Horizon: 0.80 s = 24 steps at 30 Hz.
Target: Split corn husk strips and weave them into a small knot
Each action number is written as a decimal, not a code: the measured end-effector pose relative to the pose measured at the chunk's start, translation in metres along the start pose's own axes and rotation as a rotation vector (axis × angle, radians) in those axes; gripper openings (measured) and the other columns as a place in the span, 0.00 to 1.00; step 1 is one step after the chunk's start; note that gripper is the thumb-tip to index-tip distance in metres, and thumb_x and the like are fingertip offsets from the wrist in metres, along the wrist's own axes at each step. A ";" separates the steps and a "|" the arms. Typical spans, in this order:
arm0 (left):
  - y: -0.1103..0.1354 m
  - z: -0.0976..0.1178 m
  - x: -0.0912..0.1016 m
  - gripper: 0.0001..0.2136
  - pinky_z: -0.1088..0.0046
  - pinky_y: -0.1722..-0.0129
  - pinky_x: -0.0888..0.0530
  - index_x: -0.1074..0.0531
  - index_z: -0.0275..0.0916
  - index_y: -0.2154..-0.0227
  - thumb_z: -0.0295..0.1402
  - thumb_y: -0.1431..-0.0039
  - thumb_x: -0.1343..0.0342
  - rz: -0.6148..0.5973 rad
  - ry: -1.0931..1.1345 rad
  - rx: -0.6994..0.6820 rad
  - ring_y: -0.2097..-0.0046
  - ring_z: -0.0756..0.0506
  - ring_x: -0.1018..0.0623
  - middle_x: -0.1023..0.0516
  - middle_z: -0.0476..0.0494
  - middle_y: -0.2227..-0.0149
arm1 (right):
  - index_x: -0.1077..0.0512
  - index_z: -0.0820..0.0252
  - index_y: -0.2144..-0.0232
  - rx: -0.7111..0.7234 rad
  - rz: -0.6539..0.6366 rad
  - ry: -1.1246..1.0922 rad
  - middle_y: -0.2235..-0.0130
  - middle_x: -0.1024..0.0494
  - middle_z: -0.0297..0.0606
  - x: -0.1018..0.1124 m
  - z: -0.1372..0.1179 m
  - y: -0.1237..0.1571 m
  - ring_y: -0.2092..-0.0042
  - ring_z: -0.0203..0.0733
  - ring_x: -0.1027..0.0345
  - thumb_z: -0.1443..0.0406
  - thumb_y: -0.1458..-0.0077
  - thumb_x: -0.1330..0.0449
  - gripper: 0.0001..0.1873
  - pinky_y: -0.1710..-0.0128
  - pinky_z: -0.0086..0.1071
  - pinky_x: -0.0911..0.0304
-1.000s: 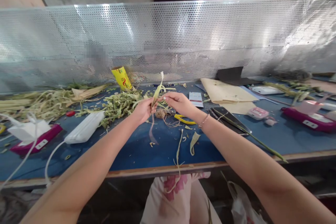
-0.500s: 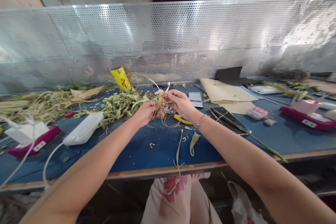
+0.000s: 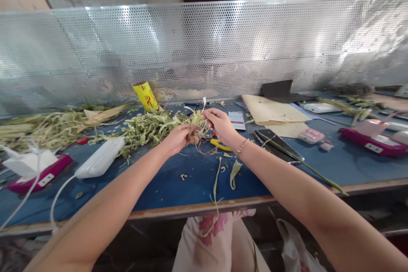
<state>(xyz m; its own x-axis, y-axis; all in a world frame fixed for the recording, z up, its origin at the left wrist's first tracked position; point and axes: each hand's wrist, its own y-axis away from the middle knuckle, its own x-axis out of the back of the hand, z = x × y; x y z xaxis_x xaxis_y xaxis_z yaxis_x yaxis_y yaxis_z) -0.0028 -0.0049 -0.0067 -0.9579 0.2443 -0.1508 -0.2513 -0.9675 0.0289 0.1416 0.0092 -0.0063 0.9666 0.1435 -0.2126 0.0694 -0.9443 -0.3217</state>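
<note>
My left hand [image 3: 179, 138] is closed around a small bunch of pale green leaf strips [image 3: 195, 121], with brown thread-like fibres [image 3: 201, 146] trailing below the fingers. Just to the right, my right hand [image 3: 220, 124] pinches at a pale strip on top of the bunch; its fingertips partly hide what they grip. A heap of curly green leaf pieces [image 3: 148, 126] lies behind and left of my left hand. Under my right hand is a yellow-handled tool [image 3: 220, 145], its other end covered. One thin dry strip [image 3: 216, 185] hangs over the table's front edge.
A yellow tube [image 3: 145, 96] leans by the heap. On the left are a white power bank [image 3: 101, 158], a magenta power strip [image 3: 43, 180] and more dry leaves [image 3: 57, 121]. Brown paper [image 3: 270, 109], a dark phone [image 3: 279, 146] and a pink case [image 3: 309, 135] lie right. Perforated metal [image 3: 191, 46] stands behind.
My right hand has drawn slightly away from my left hand, widening the space between them. The leaf strips between the hands show more. The whole view has shifted slightly.
</note>
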 end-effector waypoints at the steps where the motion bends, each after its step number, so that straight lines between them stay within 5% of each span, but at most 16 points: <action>1: -0.001 -0.001 0.000 0.05 0.80 0.83 0.43 0.26 0.29 0.76 0.24 0.52 0.47 0.008 -0.007 0.002 0.81 0.56 0.38 0.34 0.48 0.82 | 0.36 0.60 0.76 0.003 -0.001 -0.007 0.77 0.36 0.29 0.000 -0.001 0.000 0.81 0.25 0.52 0.59 0.56 0.44 0.10 0.83 0.25 0.56; 7: -0.004 -0.002 0.003 0.03 0.79 0.78 0.39 0.25 0.32 0.76 0.24 0.55 0.44 0.122 -0.020 -0.076 0.76 0.53 0.32 0.26 0.44 0.78 | 0.42 0.59 0.81 -0.019 -0.105 0.286 0.83 0.48 0.24 0.003 0.003 -0.001 0.82 0.27 0.58 0.58 0.54 0.46 0.13 0.81 0.26 0.58; 13: -0.005 -0.001 0.005 0.09 0.76 0.67 0.34 0.25 0.33 0.76 0.27 0.66 0.36 0.056 -0.022 -0.210 0.70 0.51 0.28 0.23 0.45 0.75 | 0.36 0.60 0.71 0.088 -0.235 0.592 0.78 0.38 0.27 0.001 0.017 -0.001 0.76 0.30 0.47 0.55 0.54 0.46 0.14 0.75 0.27 0.50; 24: -0.007 -0.007 0.008 0.12 0.77 0.74 0.33 0.34 0.34 0.82 0.28 0.70 0.34 0.152 -0.158 -0.273 0.78 0.54 0.30 0.30 0.52 0.83 | 0.36 0.60 0.78 0.233 -0.166 0.722 0.75 0.32 0.32 0.000 0.010 0.002 0.72 0.33 0.42 0.59 0.54 0.46 0.10 0.71 0.28 0.48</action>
<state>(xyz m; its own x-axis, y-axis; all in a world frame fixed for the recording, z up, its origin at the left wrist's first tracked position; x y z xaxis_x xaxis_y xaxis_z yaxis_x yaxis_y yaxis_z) -0.0079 0.0038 -0.0149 -0.9965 0.0826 -0.0097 -0.0782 -0.9703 -0.2288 0.1393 0.0101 -0.0157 0.8750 -0.0268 0.4833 0.2507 -0.8290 -0.4999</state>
